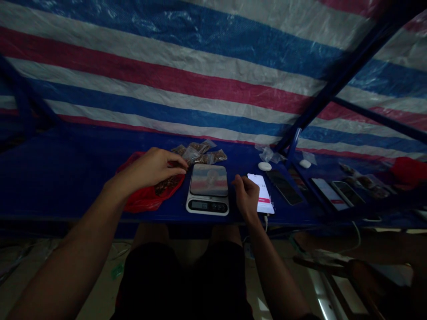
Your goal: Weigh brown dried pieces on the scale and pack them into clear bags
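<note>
One scale stands between the left hand, loosely spread over one red bag, and the curled right hand, grip unclear, partly hiding one phone.

head camera | worn on head | facing forward, down | near, above table
</note>
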